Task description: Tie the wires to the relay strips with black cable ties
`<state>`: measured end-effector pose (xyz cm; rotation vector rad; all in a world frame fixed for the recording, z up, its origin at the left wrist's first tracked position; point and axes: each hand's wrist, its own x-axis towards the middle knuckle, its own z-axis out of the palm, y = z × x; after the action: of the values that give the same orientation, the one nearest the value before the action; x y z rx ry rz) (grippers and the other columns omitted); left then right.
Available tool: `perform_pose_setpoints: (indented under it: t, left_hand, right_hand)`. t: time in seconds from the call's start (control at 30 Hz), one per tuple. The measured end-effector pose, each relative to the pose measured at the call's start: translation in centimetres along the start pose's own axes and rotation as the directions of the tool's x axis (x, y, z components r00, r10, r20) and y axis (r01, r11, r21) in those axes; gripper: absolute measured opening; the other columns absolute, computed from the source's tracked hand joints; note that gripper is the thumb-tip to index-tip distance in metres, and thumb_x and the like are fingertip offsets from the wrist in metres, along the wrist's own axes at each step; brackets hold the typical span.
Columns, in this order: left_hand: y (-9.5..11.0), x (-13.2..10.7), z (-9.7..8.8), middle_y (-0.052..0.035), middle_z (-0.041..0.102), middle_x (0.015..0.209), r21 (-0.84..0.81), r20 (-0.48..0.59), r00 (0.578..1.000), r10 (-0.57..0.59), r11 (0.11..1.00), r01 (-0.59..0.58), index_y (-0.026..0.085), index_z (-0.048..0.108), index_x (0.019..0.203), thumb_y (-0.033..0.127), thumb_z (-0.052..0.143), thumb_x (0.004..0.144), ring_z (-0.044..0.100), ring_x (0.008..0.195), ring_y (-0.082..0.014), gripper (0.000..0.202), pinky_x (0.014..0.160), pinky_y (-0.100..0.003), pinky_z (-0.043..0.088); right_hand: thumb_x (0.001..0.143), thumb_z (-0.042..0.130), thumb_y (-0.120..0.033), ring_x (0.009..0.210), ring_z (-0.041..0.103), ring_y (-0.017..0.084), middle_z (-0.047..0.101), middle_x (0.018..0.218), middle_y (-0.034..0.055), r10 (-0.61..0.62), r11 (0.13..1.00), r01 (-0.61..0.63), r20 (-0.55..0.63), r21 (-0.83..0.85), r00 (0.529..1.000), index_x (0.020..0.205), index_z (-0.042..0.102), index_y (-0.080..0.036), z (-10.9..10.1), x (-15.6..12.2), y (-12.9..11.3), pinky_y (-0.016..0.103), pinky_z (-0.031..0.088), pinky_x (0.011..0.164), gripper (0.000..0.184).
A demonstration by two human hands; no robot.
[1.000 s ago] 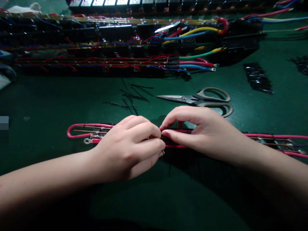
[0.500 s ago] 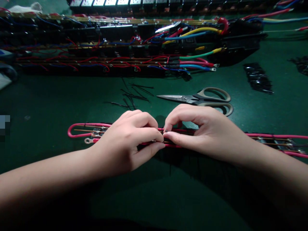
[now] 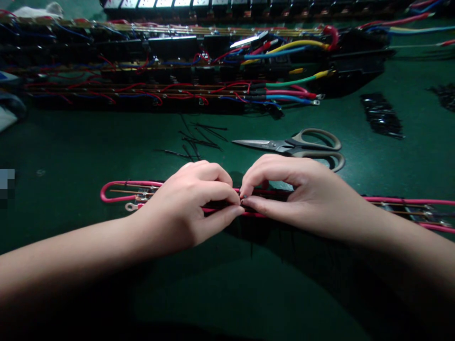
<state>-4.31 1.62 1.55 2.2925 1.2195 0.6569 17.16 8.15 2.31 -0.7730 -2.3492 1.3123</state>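
Note:
A long, narrow strip with metal bars and a thick red cable (image 3: pixel 117 183) looped along it lies across the green table, with a ring terminal (image 3: pixel 131 207) at its left end. Over its middle, my left hand (image 3: pixel 199 201) is closed, thumb and forefinger pinched together beside a small black cable tie (image 3: pixel 243 197). My right hand (image 3: pixel 291 187) meets it from the other side, its thumb and forefinger pinching the same tie. Most of the tie is hidden by my fingertips. Both hands cover parts of the strip.
Just beyond my hands lie scissors (image 3: pixel 284 144) and several loose black cable ties (image 3: pixel 199 138). A bundle of black ties (image 3: pixel 382 115) sits at the right. Long black assemblies with coloured wires (image 3: pixel 170 94) stretch across the back of the green table (image 3: pixel 106 137).
My fingertips have shifted very slightly around the tie, and a bit more of its dark piece shows between them. The strip and the other things stay in place.

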Motion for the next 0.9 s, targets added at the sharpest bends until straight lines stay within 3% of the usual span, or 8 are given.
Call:
perform_pose_setpoints:
  t: [0.63,0.9]
  left_hand:
    - [-0.10,0.19,0.09,-0.0021,0.068,0.085,0.001,0.007,1.000,-0.007,1.000,0.007,0.017,0.075,0.081,0.019,0.064,0.090,0.063,0.078,-0.0129,0.015,0.069,-0.025,0.046]
    - [-0.07,0.21,0.04,-0.0027,0.069,0.086,0.005,0.029,0.999,-0.036,0.999,0.036,0.018,0.076,0.082,0.020,0.064,0.090,0.063,0.080,-0.0142,0.015,0.070,-0.026,0.046]
  right_hand:
    - [0.085,0.070,-0.022,0.082,0.068,0.016,0.075,0.088,0.0017,-0.010,1.000,0.010,0.012,-0.020,1.000,0.084,0.073,-0.021,0.04,-0.06,-0.07,0.029,0.053,0.071,0.003]
    - [0.087,0.071,-0.020,0.081,0.068,0.013,0.074,0.087,0.0019,-0.071,0.997,0.071,0.002,-0.015,0.998,0.084,0.073,-0.017,0.06,-0.01,0.36,0.026,0.052,0.072,0.005]
